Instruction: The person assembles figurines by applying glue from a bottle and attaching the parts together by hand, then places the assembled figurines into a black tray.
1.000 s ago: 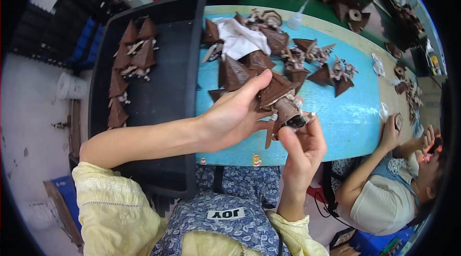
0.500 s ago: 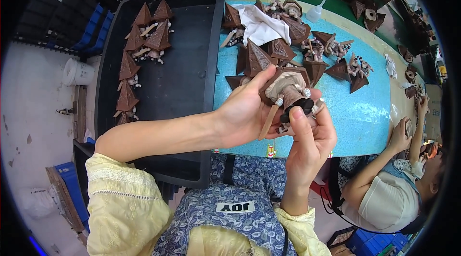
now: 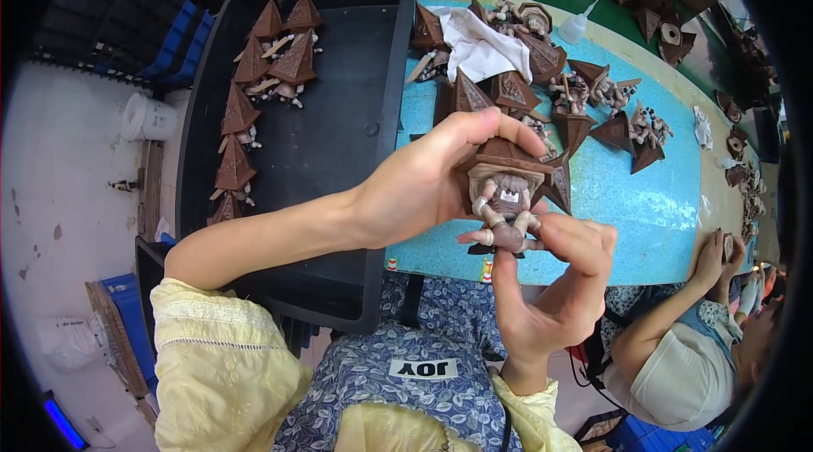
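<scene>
Left sleeve: pale yellow fabric (image 3: 222,359), loose and lightly crinkled, at the lower left of the frame; it ends above the elbow, leaving the forearm bare.
Sleeve trim: two rows of small openwork stitching run across the yellow cloth near its hem.
Right sleeve: the same pale yellow (image 3: 532,420), a narrow strip at the lower centre, ending at the wrist.
Left hand (image 3: 423,185): bare, no glove, ring or watch visible.
Right hand (image 3: 559,299): bare as well, nails short.
Apron: blue cloth with a small white floral print (image 3: 381,384), covering the lap at the bottom centre.
Apron patch: a white rectangular label with dark lettering, sewn on the apron's middle.
</scene>
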Motion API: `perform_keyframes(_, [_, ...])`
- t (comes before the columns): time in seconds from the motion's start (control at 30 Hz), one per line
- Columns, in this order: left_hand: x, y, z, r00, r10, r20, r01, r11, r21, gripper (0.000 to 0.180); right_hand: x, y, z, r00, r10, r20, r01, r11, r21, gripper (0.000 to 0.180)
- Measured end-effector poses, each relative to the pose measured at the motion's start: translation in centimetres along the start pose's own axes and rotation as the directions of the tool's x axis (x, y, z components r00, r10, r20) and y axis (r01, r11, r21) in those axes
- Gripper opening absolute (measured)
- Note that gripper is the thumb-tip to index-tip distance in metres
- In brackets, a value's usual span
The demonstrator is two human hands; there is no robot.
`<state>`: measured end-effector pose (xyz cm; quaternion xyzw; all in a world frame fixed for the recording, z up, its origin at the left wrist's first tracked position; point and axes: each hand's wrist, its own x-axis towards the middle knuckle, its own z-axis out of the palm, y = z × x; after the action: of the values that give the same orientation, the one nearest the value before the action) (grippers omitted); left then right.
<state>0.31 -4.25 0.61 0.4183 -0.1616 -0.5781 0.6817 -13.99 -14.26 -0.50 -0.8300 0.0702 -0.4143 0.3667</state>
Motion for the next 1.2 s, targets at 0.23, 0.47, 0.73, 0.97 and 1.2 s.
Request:
perform_keyframes(0.23, [-0.2, -0.6, 0.1, 1.0, 0.008, 0.025, -0.007, 0.997, -0.078, 0.045, -0.1, -0.3, -0.5, 0.999, -0.029, 0.044, 0.033, 0.996, -0.08, 0.049])
perform_keyframes(0.47, [-0.1, -1.0, -0.2, 0.996, 0.085, 0.031, -0.086, 0.996, 0.035, 0.044, -0.6, -0.4, -0.2, 1.0, -0.011, 0.02, 0.012, 0.998, -0.069, 0.049])
perform_keyframes(0.73, [-6.0, 9.5, -0.8, 0.856, 0.512, -0.07, 0.13, -0.083, 0.988, 0.045, -1.8, 1.0, -0.7, 0.998, 0.019, -0.053, -0.023, 0.996, -0.092, 0.045])
perform_keyframes(0.97, [-10.2, 1.5, -11.2, 0.765, 0.374, -0.525, 0.644, -0.422, 0.638, 0.049, -2.5, 2.3, 1.6, 0.978, 0.196, 0.068, -0.194, 0.98, -0.043, 0.018])
perform_keyframes(1.2, [-9.2, 1.9, -13.6, 0.811, 0.405, -0.423, 0.582, -0.478, 0.658, 0.058, -2.2, 4.5, -1.5, 0.955, 0.296, -0.009, -0.294, 0.944, -0.148, 0.012])
